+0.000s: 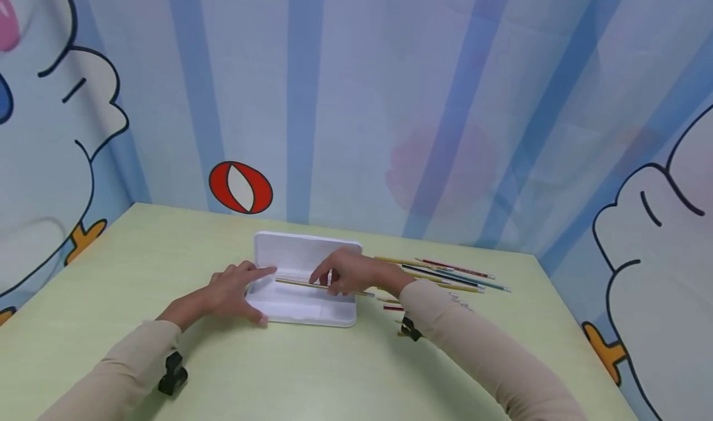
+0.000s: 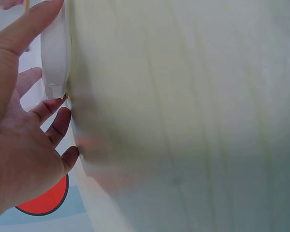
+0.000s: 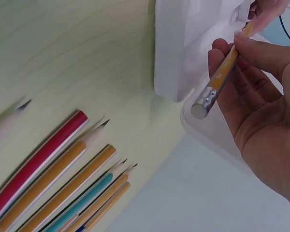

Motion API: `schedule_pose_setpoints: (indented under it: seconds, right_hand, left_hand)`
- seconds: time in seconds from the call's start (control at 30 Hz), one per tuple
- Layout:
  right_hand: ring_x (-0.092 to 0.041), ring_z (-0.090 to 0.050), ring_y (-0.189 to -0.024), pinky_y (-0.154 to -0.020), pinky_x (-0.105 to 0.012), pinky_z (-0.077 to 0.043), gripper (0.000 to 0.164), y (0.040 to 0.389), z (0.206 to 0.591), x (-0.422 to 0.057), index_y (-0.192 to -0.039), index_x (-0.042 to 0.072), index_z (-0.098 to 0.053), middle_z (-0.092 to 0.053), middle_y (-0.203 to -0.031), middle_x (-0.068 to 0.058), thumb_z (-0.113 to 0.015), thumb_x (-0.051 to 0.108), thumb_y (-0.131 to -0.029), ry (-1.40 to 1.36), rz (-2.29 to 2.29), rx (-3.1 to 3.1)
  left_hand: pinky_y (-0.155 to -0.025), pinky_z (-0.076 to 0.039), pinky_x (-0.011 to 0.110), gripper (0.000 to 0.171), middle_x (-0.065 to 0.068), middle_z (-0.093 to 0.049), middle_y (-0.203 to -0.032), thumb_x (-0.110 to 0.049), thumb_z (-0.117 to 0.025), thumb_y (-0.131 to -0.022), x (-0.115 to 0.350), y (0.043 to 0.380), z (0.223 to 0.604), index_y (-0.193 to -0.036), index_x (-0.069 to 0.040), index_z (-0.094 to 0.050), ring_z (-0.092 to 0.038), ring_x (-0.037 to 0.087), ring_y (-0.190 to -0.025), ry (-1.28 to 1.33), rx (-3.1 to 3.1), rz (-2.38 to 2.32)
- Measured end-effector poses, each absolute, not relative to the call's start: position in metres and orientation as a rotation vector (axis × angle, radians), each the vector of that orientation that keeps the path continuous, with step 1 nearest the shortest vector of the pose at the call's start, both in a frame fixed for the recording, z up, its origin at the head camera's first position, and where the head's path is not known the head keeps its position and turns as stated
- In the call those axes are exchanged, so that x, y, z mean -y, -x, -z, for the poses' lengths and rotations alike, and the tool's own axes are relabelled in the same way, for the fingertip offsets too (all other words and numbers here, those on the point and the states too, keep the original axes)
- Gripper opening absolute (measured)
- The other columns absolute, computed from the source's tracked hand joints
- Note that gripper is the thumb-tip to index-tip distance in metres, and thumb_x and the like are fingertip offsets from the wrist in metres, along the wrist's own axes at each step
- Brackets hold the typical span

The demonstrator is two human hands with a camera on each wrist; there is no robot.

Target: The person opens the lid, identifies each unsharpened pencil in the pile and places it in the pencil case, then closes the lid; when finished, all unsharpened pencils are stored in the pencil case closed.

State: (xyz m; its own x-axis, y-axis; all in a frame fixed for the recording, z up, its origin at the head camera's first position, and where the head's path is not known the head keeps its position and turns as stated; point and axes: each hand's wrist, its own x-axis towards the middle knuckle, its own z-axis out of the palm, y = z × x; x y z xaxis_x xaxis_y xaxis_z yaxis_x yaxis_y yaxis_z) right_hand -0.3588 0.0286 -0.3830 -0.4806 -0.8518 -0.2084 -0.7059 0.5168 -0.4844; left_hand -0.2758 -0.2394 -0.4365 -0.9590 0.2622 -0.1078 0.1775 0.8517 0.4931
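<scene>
In the head view, the right hand (image 1: 350, 271) reaches in over an open white pencil case (image 1: 301, 310), knuckles up and fingers bent downward, its grip pinching a yellow pencil (image 1: 295, 282) above the case. The pencil's long axis runs left to right along the case, tilting slightly toward the person at the right, where the eraser end lies; the other end points toward the left hand (image 1: 233, 290). That hand lies at the case's left end, its grip wide, thumb at the front corner and index finger stretched along the back. The right wrist view adds what the head view barely resolves: the metal ferrule (image 3: 210, 96) and pale eraser (image 3: 199, 111) face the camera, with thumb and fingers closed on the shaft farther along. It also separates, on the tabletop (image 1: 178, 241), a red pencil (image 3: 48, 146), a teal pencil (image 3: 82, 202) and several yellow ones, roughly parallel; from the head, the right sleeve (image 1: 462, 334) covers part of this group. The left wrist view alone shows that palm, and the thumb over the case's edge; whether the other fingertips press the case seems hard to tell there.
</scene>
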Motion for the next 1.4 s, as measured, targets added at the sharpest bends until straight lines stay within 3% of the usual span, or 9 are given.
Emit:
schedule_pose_setpoints:
  seconds: [0.33,0.63,1.4]
  right_hand:
    - [-0.008,-0.066,-0.077,-0.065,-0.019,-0.053,0.033,0.361,0.39,-0.01,-0.121,0.009,-0.072,-0.071,-0.098,-0.004,-0.069,-0.001,-0.09,1.281,0.374,-2.368]
    - [-0.007,-0.067,-0.085,-0.078,-0.015,-0.051,0.031,0.36,0.402,-0.003,-0.121,0.009,-0.072,-0.075,-0.101,-0.004,-0.068,0.001,-0.091,1.359,0.348,-2.399]
    - [-0.002,-0.06,-0.082,-0.077,-0.011,-0.049,0.028,0.348,0.408,0.007,-0.121,0.012,-0.072,-0.073,-0.098,0.004,-0.068,0.005,-0.094,1.482,0.246,-2.484]
  left_hand:
    - [-0.104,-0.033,0.065,0.103,0.02,-0.047,-0.139,-0.048,-0.09,-0.065,0.238,0.276,0.435,-0.152,-0.016,-0.043,-0.043,0.04,-0.122,-0.325,-2.862,-0.731]
    - [-0.102,-0.035,0.063,0.104,0.019,-0.049,-0.137,-0.05,-0.09,-0.064,0.238,0.276,0.436,-0.151,-0.017,-0.044,-0.046,0.037,-0.119,-0.344,-2.891,-0.708]
    - [-0.098,-0.035,0.065,0.102,0.02,-0.05,-0.135,-0.048,-0.091,-0.065,0.239,0.274,0.435,-0.15,-0.015,-0.046,-0.046,0.034,-0.114,-0.356,-2.897,-0.707]
